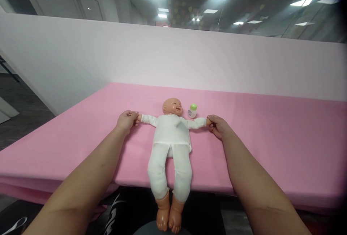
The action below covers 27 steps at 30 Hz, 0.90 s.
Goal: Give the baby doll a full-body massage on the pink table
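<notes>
A baby doll [171, 133] in a white top and trousers lies on its back on the pink table cover [130, 97]. Its head is turned to the right, and its bare feet stick out past the front edge. My left hand [127, 121] is closed round the doll's hand at the left. On the other side, my right hand [217, 124] pinches the doll's other hand. Both doll arms are stretched out sideways. Just right of the doll's head stands a small clear jar [192, 112] with a green lid and a label.
A low white partition [189, 58] runs along the back of the table, with a glass pane above it reflecting ceiling lights. Grey floor [21, 108] shows at the left. My dark-clothed legs [130, 209] are under the front edge.
</notes>
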### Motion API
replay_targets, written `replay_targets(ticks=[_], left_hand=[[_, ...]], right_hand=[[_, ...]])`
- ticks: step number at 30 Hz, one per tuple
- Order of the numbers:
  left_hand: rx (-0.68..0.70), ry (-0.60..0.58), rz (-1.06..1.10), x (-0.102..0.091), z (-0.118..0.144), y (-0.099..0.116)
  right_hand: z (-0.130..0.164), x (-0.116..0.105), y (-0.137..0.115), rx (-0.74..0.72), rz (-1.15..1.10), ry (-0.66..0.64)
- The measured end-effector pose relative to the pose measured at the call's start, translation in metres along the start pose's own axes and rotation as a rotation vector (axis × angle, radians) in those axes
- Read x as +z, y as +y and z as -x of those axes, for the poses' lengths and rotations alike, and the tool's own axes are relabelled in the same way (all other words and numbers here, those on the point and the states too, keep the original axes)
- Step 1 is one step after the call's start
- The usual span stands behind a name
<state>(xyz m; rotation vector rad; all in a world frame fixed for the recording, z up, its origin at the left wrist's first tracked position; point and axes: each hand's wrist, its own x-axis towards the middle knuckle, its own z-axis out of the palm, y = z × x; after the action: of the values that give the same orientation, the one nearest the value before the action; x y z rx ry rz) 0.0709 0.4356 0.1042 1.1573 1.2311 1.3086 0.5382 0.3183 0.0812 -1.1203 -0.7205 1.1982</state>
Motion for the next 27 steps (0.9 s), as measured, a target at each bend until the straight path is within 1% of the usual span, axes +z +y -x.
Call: replay_targets(ticks=[6,10,15,17,21,24,27], left_hand=[[-0.031,0.046,-0.093,0.001,-0.005,-0.003],[-0.037,0.055,-0.076,0.001,-0.010,-0.008],[-0.053,0.059,-0.022,0.000,-0.016,-0.012],[-0.071,0.040,0.021,0.000,-0.016,-0.010],[-0.091,0.014,0.056,0.001,-0.013,-0.005],[-0.098,0.010,0.071,0.001,-0.010,0.000],[-0.095,-0.004,0.083,0.001,-0.007,0.002]], right_hand=[[-0.002,0.006,0.003,-0.033,0.076,0.045],[-0.006,0.004,0.007,-0.038,0.145,0.046],[-0.010,0.001,0.005,0.005,0.114,0.059],[-0.009,0.001,0.002,0.035,0.059,0.034],[-0.006,-0.002,-0.002,0.081,-0.053,-0.058],[-0.002,-0.003,-0.005,0.071,-0.117,-0.127],[0.004,-0.001,-0.010,0.032,-0.161,-0.163]])
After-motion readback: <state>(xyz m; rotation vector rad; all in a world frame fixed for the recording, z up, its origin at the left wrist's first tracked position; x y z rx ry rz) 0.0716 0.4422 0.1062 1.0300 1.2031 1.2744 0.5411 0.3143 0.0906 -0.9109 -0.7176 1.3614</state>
